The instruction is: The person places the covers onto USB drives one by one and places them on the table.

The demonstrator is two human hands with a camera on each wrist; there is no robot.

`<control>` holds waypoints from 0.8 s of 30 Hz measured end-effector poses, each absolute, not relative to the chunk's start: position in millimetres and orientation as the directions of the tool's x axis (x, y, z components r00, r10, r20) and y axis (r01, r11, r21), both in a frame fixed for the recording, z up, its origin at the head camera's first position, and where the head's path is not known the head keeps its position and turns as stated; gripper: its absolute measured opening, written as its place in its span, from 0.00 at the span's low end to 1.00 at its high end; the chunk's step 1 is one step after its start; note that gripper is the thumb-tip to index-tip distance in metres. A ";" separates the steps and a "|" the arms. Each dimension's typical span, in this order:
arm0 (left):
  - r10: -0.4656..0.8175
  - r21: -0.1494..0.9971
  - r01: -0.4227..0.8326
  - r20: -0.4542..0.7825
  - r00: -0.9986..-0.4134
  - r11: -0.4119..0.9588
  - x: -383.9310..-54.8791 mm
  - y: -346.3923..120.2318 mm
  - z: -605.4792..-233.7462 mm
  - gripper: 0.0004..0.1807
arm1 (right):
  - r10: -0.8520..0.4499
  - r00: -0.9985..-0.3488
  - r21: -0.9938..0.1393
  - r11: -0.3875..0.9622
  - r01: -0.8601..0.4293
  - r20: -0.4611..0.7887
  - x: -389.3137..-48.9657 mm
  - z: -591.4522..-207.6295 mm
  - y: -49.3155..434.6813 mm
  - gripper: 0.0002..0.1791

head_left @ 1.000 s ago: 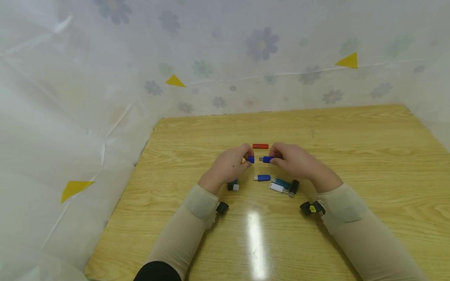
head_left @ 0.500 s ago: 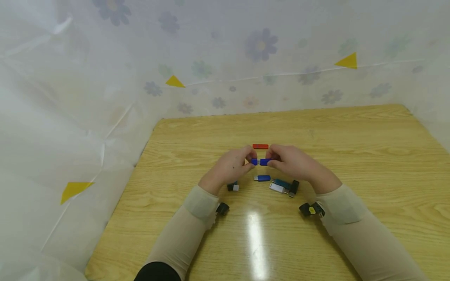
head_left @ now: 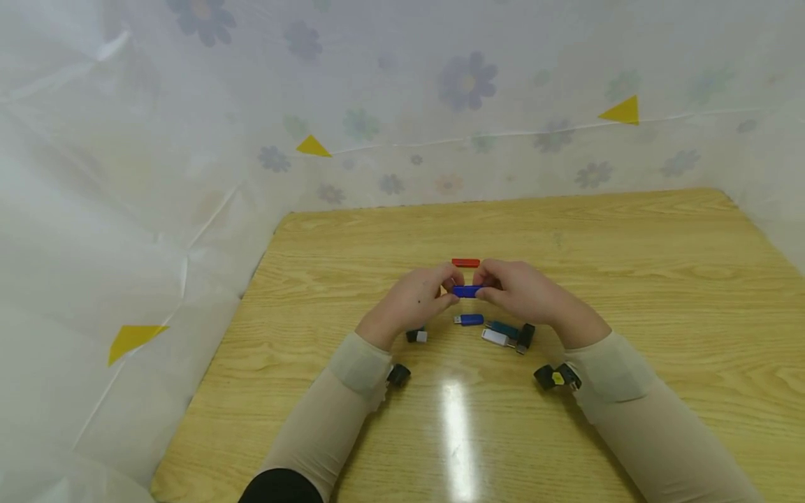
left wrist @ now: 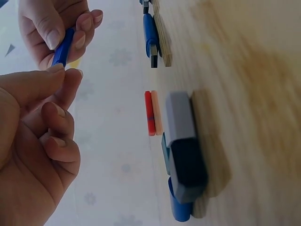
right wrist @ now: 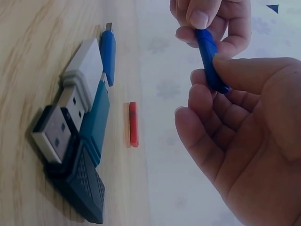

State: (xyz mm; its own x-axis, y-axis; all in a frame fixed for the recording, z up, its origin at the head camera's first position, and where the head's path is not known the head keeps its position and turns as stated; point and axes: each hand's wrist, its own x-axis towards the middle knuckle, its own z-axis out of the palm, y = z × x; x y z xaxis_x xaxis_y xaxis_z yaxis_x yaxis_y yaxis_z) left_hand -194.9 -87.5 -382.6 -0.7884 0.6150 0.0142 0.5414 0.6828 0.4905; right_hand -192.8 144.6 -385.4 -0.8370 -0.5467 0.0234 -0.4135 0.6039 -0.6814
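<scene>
Blue USB stick [head_left: 467, 291] is above the worktop [head_left: 629, 279]; fingers of left hand [head_left: 415, 298] and right hand [head_left: 528, 291] pinch its ends; the metal plug, bare before, is now hidden; the cap [right wrist: 203, 36] seems seated.

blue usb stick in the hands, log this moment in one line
held blue usb stick: above table, no metal showing; left hand: pinches one end; right hand: pinches other end; red stick: on table
</scene>
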 end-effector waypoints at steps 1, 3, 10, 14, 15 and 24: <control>0.615 0.490 0.543 0.016 -0.788 0.683 -194.9 -87.2 -382.9 0.12 | -0.545 -0.838 -0.686 0.602 -0.408 0.020 -192.7 -385.4 144.5 0.03; 0.615 0.490 0.543 0.018 -0.788 0.682 -195.0 -86.7 -383.2 0.11 | -0.545 -0.838 -0.693 0.598 -0.402 0.016 -192.9 -385.5 144.5 0.02; 0.609 0.508 0.529 0.010 -0.793 0.680 -195.1 -85.7 -381.7 0.10 | -0.548 -0.837 -0.703 0.588 -0.400 0.019 -193.1 -384.1 144.3 0.02; 0.612 0.510 0.533 0.014 -0.790 0.676 -195.8 -85.2 -380.3 0.10 | -0.545 -0.838 -0.706 0.589 -0.393 0.013 -193.5 -382.8 144.1 0.02; 0.615 0.510 0.535 0.015 -0.789 0.674 -195.9 -85.2 -380.8 0.10 | -0.543 -0.839 -0.707 0.590 -0.389 0.009 -193.4 -382.9 144.0 0.03; 0.542 0.569 0.449 0.005 -0.840 0.689 -194.6 -85.9 -386.0 0.10 | -0.523 -0.852 -0.664 0.631 -0.401 0.017 -190.6 -381.6 142.9 0.06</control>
